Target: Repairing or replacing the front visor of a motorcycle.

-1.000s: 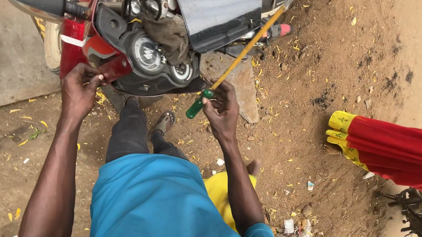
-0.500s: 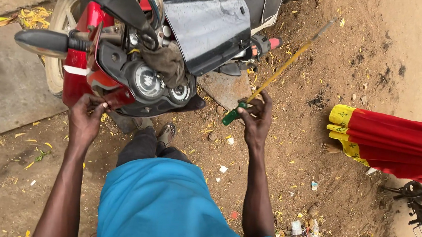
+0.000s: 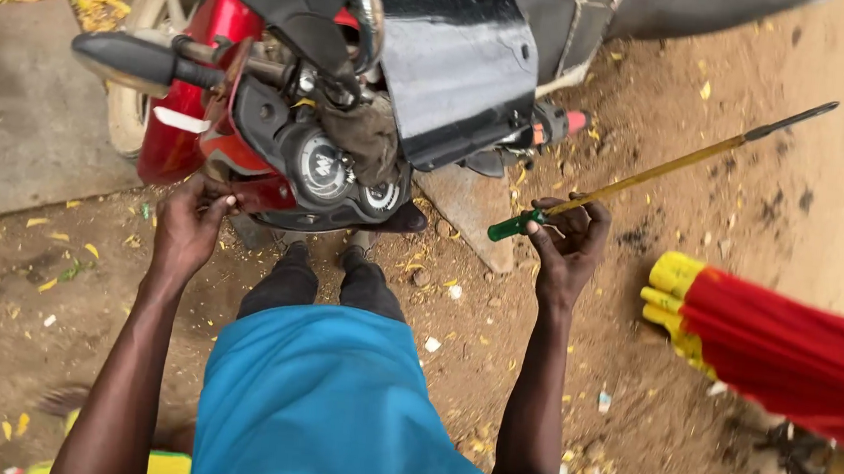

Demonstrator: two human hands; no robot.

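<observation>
A red and black motorcycle [image 3: 352, 111] stands in front of me on bare earth, its handlebar and round gauges facing me. My left hand [image 3: 187, 224] touches the red panel under the left handlebar grip. My right hand [image 3: 567, 243] holds a long screwdriver [image 3: 648, 175] with a green handle and a yellow shaft; its dark tip points up and to the right, away from the motorcycle. My blue shirt and dark trousers fill the lower middle of the view.
A folded red and yellow umbrella [image 3: 775, 345] lies at the right. A flat stone [image 3: 470, 206] sits under the motorcycle. A concrete slab [image 3: 20, 115] lies at the left. Dry leaves and litter dot the dirt.
My right hand has carried the screwdriver to the right, away from the motorcycle, and the shaft now lies flatter. My left hand has stayed at the red panel. The camera view has shifted.
</observation>
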